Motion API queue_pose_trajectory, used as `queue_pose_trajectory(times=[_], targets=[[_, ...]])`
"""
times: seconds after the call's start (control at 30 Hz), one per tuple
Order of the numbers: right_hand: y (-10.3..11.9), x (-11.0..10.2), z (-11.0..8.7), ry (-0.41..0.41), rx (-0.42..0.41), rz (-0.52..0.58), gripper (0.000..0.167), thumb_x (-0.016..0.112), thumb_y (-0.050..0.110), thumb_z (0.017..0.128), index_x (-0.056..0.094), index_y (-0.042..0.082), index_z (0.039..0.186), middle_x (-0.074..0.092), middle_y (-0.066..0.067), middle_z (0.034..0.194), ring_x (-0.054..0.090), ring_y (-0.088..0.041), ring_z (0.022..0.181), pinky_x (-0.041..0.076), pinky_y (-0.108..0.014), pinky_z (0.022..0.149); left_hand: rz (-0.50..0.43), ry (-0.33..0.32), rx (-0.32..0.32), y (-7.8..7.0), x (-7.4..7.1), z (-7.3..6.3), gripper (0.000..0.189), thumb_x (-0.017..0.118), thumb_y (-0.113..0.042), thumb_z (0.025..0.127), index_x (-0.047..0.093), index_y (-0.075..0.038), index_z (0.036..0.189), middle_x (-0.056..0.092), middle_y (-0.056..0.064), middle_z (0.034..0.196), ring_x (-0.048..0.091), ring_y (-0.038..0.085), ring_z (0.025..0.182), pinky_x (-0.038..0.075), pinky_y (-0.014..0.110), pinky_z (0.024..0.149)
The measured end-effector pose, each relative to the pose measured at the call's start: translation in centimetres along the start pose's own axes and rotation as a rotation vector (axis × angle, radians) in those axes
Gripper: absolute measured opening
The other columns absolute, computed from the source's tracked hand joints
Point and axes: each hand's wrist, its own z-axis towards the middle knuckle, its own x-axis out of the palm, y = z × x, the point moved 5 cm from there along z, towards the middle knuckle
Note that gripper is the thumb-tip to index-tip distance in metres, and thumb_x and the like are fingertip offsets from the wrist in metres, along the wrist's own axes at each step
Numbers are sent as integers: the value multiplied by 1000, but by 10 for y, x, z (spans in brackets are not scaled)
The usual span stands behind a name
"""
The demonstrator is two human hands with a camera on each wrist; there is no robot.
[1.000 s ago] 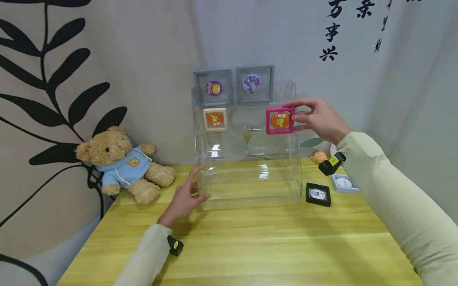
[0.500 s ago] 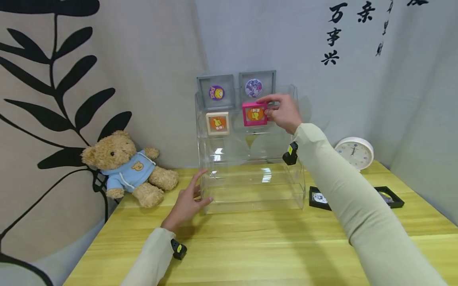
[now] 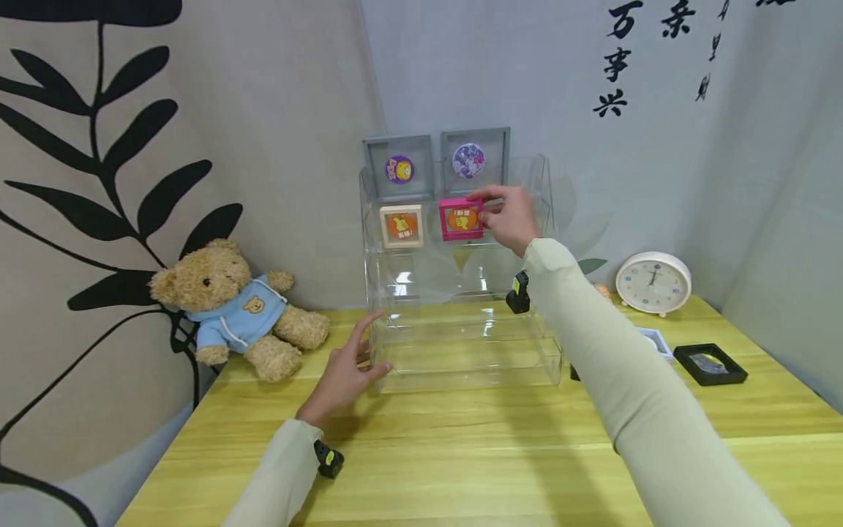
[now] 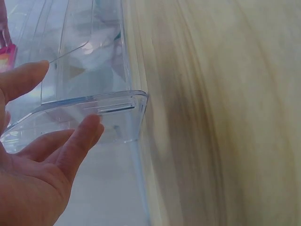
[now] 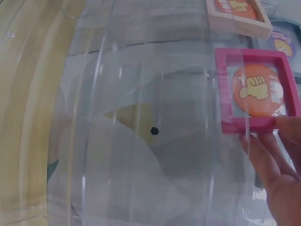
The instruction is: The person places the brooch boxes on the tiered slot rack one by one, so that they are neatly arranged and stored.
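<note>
My right hand (image 3: 512, 219) pinches the right edge of a pink display frame (image 3: 446, 228) with an orange thumb-sign badge inside. In the right wrist view, the pink frame (image 5: 225, 94) stands at an upper tier of the clear acrylic stepped rack (image 3: 461, 380). Just left of it, apart, a cream frame (image 3: 384, 228) with a similar badge leans on that tier. Two grey frames, one with a purple-rimmed badge (image 3: 399, 170) and one with a purple picture badge (image 3: 468, 160), stand on the top tier. Fingers spread, my left hand (image 3: 339, 380) rests against the rack's left side.
A teddy bear (image 3: 246, 311) in a blue hoodie leans against the wall at left. On the right stand a white clock (image 3: 654, 283) and an open-looking black frame (image 3: 710, 364). A pale frame (image 3: 658, 344) and another black frame lie partly behind the right sleeve.
The right hand has carried the pink frame leftward along the rack and slightly down, from the right end to beside the cream frame. The left hand keeps its place on the rack's side.
</note>
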Motion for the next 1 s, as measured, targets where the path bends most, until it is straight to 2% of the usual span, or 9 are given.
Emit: queue_pose_trajectory(times=[0.23,0.33,0.47,0.6,0.67,0.77,0.9,1.0], targets=[[-2,8,0,13,-7,-51,37,59,-7,95,70,10,125,65,-14,131,68,-32,116,62,-42,95,-2,1,0,-2,0,0,89,76,-18,90,23,-49,155,30,42,153,50,50,134,55,59,100],[0,11,0,36,-20,-91,39,60,-6,95,69,12,128,65,-13,134,67,-31,120,62,-41,96,-7,2,-7,-3,0,0,89,76,-18,90,23,-47,155,30,43,152,50,50,134,55,58,100],[5,14,-4,74,-55,-129,42,57,-5,95,66,13,133,64,-14,137,65,-30,124,61,-41,99,-8,8,-14,-3,0,0,90,76,-17,90,22,-53,153,28,43,153,49,49,135,55,57,100],[10,12,-10,106,-92,-141,46,55,-6,96,60,11,139,60,-14,142,60,-32,130,57,-42,106,-4,10,-8,-2,1,0,90,76,-17,90,22,-48,155,28,42,154,49,50,135,55,59,100],[12,7,-15,119,-110,-136,48,54,-6,96,58,9,141,57,-14,146,57,-32,134,55,-42,109,-4,10,-1,-2,1,0,89,76,-17,90,23,-45,156,28,42,154,49,51,134,55,60,99],[14,-7,-24,129,-146,-150,47,55,-6,96,56,7,141,55,-14,147,56,-33,133,53,-43,110,-10,13,-2,-1,1,1,90,76,-18,91,22,-49,155,29,41,155,49,50,135,55,59,100],[13,-31,-41,154,-171,-197,36,58,-1,97,62,3,132,62,-17,135,61,-33,122,55,-47,106,-19,17,-16,-1,1,0,90,75,-18,91,20,-57,151,31,39,155,49,48,136,55,56,102],[8,-51,-57,202,-187,-257,27,60,1,96,67,2,123,68,-18,123,66,-31,111,59,-45,99,-27,22,-19,-2,1,0,91,75,-17,91,20,-59,151,35,38,154,50,48,135,55,55,102]])
